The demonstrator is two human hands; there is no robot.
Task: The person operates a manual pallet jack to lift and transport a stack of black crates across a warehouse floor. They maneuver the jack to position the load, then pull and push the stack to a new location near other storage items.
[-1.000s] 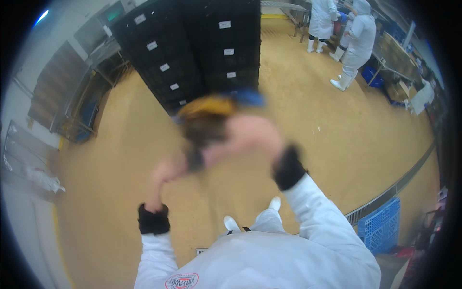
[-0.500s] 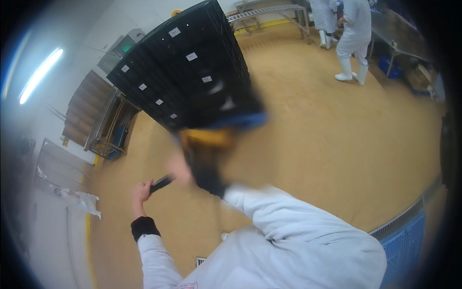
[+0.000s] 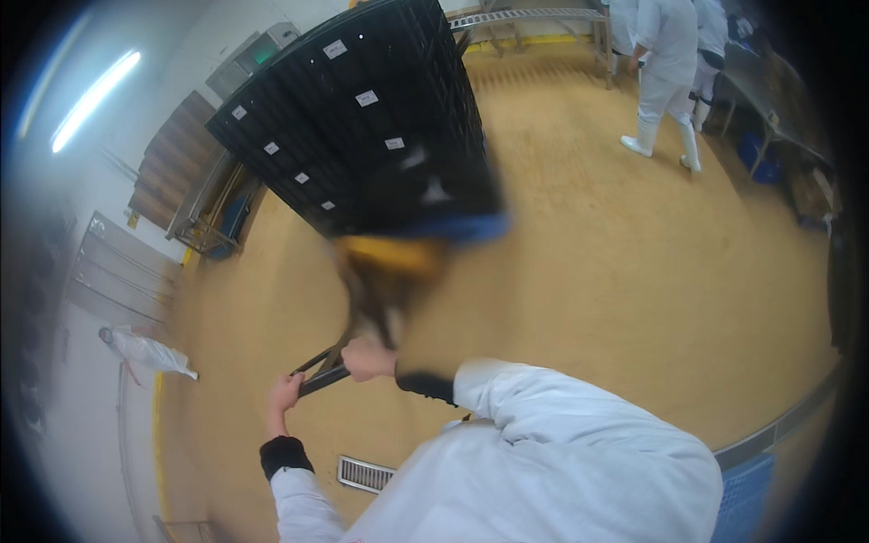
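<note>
Both my hands are closed round the black handle (image 3: 322, 380) of what looks like a pallet jack. My left hand (image 3: 285, 392) grips the handle's left end, and my right hand (image 3: 368, 359) holds it farther right. A smeared yellow-orange part (image 3: 396, 256) of the jack lies ahead of the hands. Beyond it rises a tall stack of black crates (image 3: 308, 113) with small white labels, above a blurred blue edge (image 3: 480, 229). A blur in the middle of the picture hides much of the jack's body and the foot of the stack.
Workers in white (image 3: 665, 72) stand at the far right beside a metal table (image 3: 769, 86). Another person (image 3: 149, 348) is by the left wall. A roller conveyor (image 3: 529, 15) runs at the back. A floor drain (image 3: 365, 474) and a blue crate (image 3: 744, 498) lie near me.
My right hand has come lower and nearer my body, still on the handle, and shows more sharply. The floor drain has come further into view. The workers at far right have shifted.
</note>
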